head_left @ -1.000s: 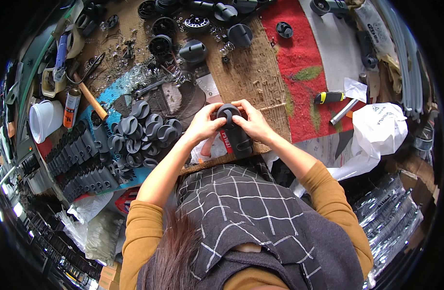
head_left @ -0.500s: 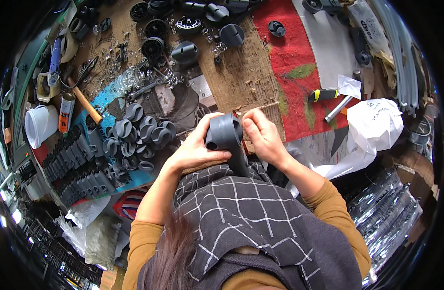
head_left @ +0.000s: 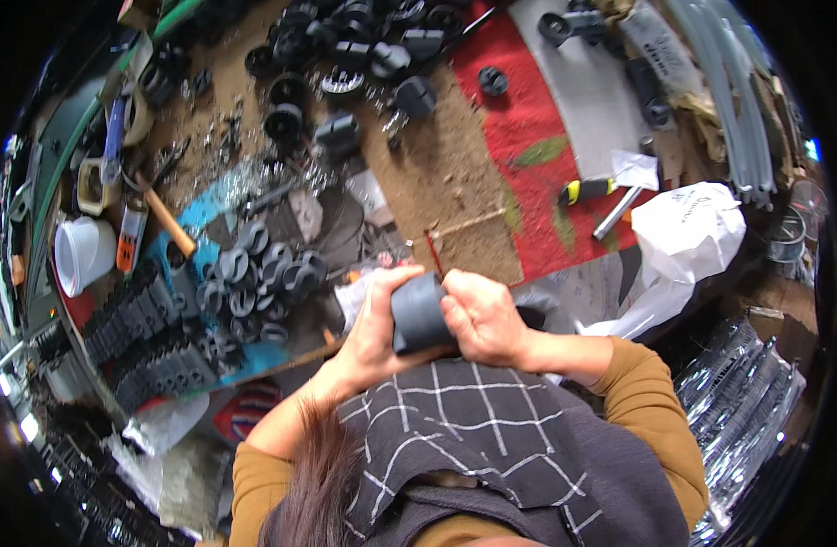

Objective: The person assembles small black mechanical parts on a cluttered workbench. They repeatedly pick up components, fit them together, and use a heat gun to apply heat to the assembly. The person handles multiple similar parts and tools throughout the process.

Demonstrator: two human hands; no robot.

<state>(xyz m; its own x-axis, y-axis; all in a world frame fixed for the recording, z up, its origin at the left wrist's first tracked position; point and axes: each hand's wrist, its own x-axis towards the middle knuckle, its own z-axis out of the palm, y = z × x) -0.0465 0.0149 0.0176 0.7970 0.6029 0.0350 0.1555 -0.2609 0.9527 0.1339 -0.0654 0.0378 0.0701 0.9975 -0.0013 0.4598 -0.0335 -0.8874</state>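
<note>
Close to my apron, I hold a dark grey, rounded plastic housing (head_left: 420, 313). My left hand (head_left: 373, 319) is wrapped round its left side, thumb underneath and fingers over the far edge. Pressed against its right end is my right hand (head_left: 487, 319), closed, with the thumb bent toward the housing. A dark part sticks out to the right behind that hand; most of it is hidden. Beside my left hand, on the bench, lies a heap of curved grey plastic parts (head_left: 263, 273).
Grey parts in rows (head_left: 136, 319) lie at the left, near a white tub (head_left: 83, 253), a spray can (head_left: 130, 239) and a wooden-handled hammer (head_left: 168, 217). Round black parts (head_left: 343, 84) crowd the back. To the right are a yellow-black tool (head_left: 587, 190) and a white plastic bag (head_left: 692, 232).
The housing has turned, so its open round end and downward-pointing handle no longer show. It sits lower, nearer my apron. My right hand has come in against it.
</note>
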